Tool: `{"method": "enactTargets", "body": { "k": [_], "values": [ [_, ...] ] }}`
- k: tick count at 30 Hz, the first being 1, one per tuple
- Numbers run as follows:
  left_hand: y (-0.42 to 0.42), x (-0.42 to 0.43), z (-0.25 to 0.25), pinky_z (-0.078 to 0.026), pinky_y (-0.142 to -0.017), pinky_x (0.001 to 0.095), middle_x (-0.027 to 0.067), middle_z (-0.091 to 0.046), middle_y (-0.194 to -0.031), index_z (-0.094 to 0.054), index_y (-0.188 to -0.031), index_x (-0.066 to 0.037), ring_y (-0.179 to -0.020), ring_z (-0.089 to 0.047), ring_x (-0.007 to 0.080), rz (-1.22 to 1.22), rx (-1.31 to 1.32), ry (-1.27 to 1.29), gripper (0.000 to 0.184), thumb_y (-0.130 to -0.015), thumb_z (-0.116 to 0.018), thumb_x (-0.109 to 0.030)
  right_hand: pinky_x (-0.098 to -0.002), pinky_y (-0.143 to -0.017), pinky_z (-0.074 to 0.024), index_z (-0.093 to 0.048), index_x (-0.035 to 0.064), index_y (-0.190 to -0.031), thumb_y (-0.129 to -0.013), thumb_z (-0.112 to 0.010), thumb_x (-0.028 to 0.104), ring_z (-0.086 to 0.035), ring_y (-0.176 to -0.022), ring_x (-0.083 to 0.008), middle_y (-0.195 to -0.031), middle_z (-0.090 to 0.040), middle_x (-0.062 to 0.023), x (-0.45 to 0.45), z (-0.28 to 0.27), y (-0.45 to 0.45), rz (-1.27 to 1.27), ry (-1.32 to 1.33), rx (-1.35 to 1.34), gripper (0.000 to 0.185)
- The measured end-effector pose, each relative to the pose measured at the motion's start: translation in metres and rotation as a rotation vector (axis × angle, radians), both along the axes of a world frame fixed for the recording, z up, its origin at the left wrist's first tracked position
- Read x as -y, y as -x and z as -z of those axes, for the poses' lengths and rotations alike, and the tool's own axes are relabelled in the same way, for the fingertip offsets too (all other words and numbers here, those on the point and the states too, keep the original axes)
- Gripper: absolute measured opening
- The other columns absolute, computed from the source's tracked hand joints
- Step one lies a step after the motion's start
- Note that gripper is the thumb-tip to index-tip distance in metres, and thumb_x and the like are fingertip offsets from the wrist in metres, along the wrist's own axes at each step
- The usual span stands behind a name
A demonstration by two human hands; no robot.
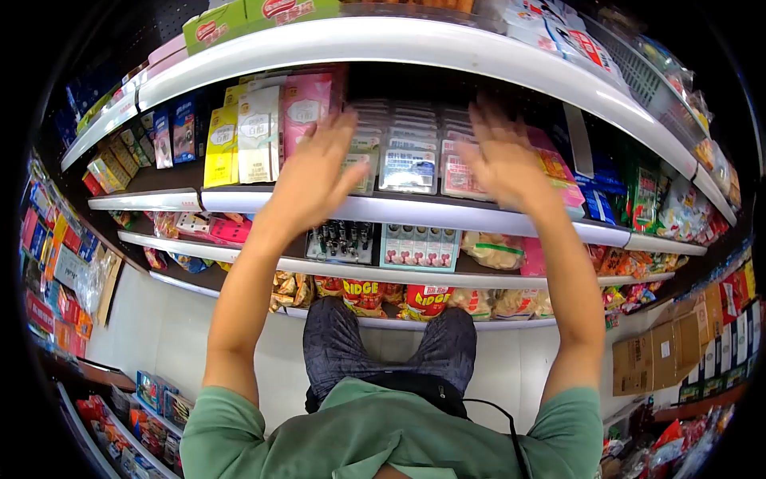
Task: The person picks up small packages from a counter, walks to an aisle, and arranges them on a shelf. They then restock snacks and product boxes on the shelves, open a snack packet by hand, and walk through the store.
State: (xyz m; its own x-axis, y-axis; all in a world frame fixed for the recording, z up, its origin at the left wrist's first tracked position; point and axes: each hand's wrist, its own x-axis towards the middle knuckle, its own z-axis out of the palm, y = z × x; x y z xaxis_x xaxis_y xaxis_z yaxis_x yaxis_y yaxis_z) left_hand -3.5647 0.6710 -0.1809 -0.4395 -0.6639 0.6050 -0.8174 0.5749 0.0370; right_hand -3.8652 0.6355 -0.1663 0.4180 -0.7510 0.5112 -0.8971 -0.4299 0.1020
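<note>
Three rows of small clear plastic boxes stand one behind another on the middle shelf: blue-labelled boxes [408, 169] in the centre, green-labelled boxes [365, 148] on the left, red-labelled boxes [459, 177] on the right. My left hand [319, 164] is open with fingers apart, over the left row and in front of a pink packet [305, 100]. Open and slightly blurred, my right hand [504, 156] hovers at the right row beside pink packs [565, 185]. Neither hand holds anything. Whether the fingertips touch the boxes, I cannot tell.
White packets [258, 132] and yellow packets [222, 144] stand to the left. A white shelf edge [383, 40] juts out above, another shelf edge [415, 215] below the boxes. Lower down sit red snack bags [363, 297]. A cardboard carton [658, 351] rests at the right.
</note>
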Motion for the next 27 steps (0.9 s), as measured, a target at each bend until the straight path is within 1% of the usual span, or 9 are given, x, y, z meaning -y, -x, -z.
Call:
{"method": "enactTargets", "body": {
  "k": [3, 4, 6, 7, 9, 16, 22, 25, 27],
  "values": [
    [-0.009, -0.034, 0.014, -0.032, -0.11, 0.0469, 0.0237, -0.047, -0.139, -0.048, -0.134, 0.002, -0.13, -0.044, 0.0381, 0.085, 0.133, 0.023, 0.055, -0.091, -0.056, -0.031, -0.0508, -0.112, -0.0282, -0.041, -0.0047, -0.138, -0.093, -0.048, 0.035, -0.041, -0.131, -0.0407, -0.142, -0.041, -0.0265, -0.05, 0.013, -0.013, -0.255, -0.008, -0.015, 0.06],
    [-0.01, -0.037, 0.019, -0.037, -0.106, 0.0463, 0.0213, -0.056, -0.131, -0.054, -0.128, 0.001, -0.124, -0.051, 0.0356, 0.091, 0.105, 0.046, 0.049, -0.09, -0.059, -0.03, -0.0508, -0.112, -0.0282, -0.041, -0.0047, -0.138, -0.093, -0.048, 0.035, -0.041, -0.131, -0.0407, -0.142, -0.041, -0.0265, -0.053, 0.016, -0.018, -0.264, -0.005, -0.015, 0.06],
    [-0.009, -0.036, 0.024, -0.038, -0.104, 0.0464, 0.0206, -0.059, -0.125, -0.057, -0.124, 0.001, -0.12, -0.054, 0.0356, 0.087, 0.065, 0.017, 0.046, -0.089, -0.06, -0.029, -0.0526, -0.106, -0.0342, -0.053, -0.0043, -0.125, -0.093, -0.052, 0.037, -0.053, -0.118, -0.038, -0.124, -0.057, -0.0246, -0.058, 0.023, -0.027, -0.445, -0.124, 0.084, 0.052],
    [-0.008, -0.035, 0.027, -0.04, -0.103, 0.0465, 0.0198, -0.063, -0.119, -0.059, -0.121, 0.002, -0.116, -0.056, 0.0355, 0.093, 0.027, -0.007, 0.044, -0.088, -0.061, -0.028, -0.0526, -0.106, -0.0342, -0.053, -0.0043, -0.125, -0.093, -0.052, 0.037, -0.053, -0.118, -0.038, -0.124, -0.057, -0.0246, -0.057, 0.027, -0.032, -0.455, -0.129, 0.085, 0.052],
    [-0.005, -0.031, 0.029, -0.041, -0.101, 0.0465, 0.0192, -0.065, -0.113, -0.061, -0.118, 0.002, -0.113, -0.059, 0.0346, 0.091, 0.017, 0.061, 0.042, -0.087, -0.063, -0.027, -0.0501, -0.104, -0.0366, -0.057, -0.0049, -0.119, -0.093, -0.052, 0.035, -0.058, -0.11, -0.0382, -0.113, -0.063, -0.0244, -0.052, 0.032, -0.039, -0.443, -0.005, 0.057, 0.048],
    [-0.009, -0.033, 0.034, -0.039, -0.104, 0.0476, 0.0184, -0.064, -0.116, -0.06, -0.12, 0.001, -0.115, -0.058, 0.0332, 0.093, 0.014, 0.029, 0.043, -0.088, -0.062, -0.029, -0.0506, -0.104, -0.0361, -0.058, -0.0057, -0.117, -0.092, -0.053, 0.034, -0.058, -0.111, -0.0376, -0.112, -0.063, -0.0248, -0.055, 0.036, -0.04, -0.43, -0.024, 0.038, 0.047],
    [-0.014, -0.046, 0.035, -0.037, -0.106, 0.0492, 0.017, -0.064, -0.117, -0.061, -0.119, 0.0, -0.117, -0.056, 0.0343, 0.13, -0.06, 0.137, 0.044, -0.084, -0.065, -0.026, -0.0496, -0.106, -0.035, -0.059, -0.003, -0.117, -0.091, -0.054, 0.03, -0.056, -0.113, -0.0378, -0.114, -0.063, -0.0231, -0.064, 0.023, -0.027, -0.386, 0.102, 0.122, 0.043],
    [-0.017, -0.062, 0.049, -0.04, -0.102, 0.0504, 0.0149, -0.066, -0.113, -0.063, -0.114, 0.0, -0.113, -0.059, 0.0339, 0.129, -0.104, 0.168, 0.041, -0.081, -0.065, -0.024, -0.0483, -0.103, -0.0376, -0.061, -0.0023, -0.114, -0.088, -0.058, 0.025, -0.056, -0.112, -0.0374, -0.113, -0.063, -0.0229, -0.063, 0.019, -0.009, -0.312, 0.181, 0.149, 0.037],
    [-0.015, -0.075, 0.068, -0.043, -0.097, 0.0507, 0.0138, -0.067, -0.107, -0.066, -0.108, -0.001, -0.107, -0.062, 0.0321, 0.224, -0.198, 0.191, 0.036, -0.08, -0.064, -0.023, -0.0465, -0.091, -0.0423, -0.062, -0.0023, -0.11, -0.083, -0.062, 0.016, -0.058, -0.102, -0.0357, -0.105, -0.064, -0.0195, -0.063, 0.017, -0.002, -0.333, 0.219, 0.311, 0.033]
  ]
}}
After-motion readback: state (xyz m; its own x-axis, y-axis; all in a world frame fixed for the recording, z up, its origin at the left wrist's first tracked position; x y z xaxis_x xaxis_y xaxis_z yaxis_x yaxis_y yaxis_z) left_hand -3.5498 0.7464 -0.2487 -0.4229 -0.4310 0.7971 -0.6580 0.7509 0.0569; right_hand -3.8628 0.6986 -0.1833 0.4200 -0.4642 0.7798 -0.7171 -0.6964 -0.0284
